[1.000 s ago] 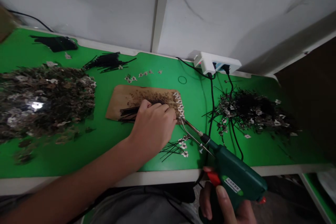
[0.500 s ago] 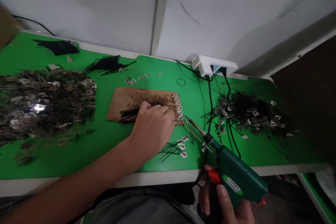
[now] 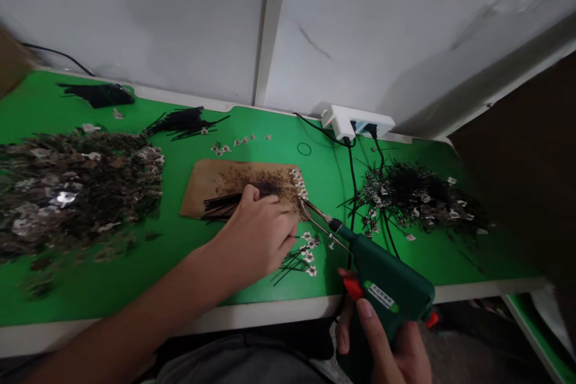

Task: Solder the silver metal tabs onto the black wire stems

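Observation:
My right hand (image 3: 378, 336) grips a green soldering gun (image 3: 391, 282) with a red trigger, pointing up and left. Its tip reaches the row of small metal tabs (image 3: 299, 182) along the right end of a scorched brown board (image 3: 191, 192). Over the board's front edge, my left hand (image 3: 265, 225) is closed with its fingers curled down. A thin black wire seems to run from those fingers toward a metal tab; the fingertips are hidden. Black wires (image 3: 220, 204) lie on the board left of this hand. Wires with tabs (image 3: 292, 264) lie just in front of it.
A large heap of metal tabs (image 3: 90, 186) covers the left side of the green table (image 3: 189, 288). Wire bundles (image 3: 180, 123) and loose tabs lie behind the board. To the right are a pile of tabbed wires (image 3: 414, 192), power cords and a white power strip (image 3: 360, 123).
The soldering gun has moved left, bringing its tip onto the tab row. My left hand has shifted slightly toward me, nearer the tabbed wires in front. The view has tilted a little.

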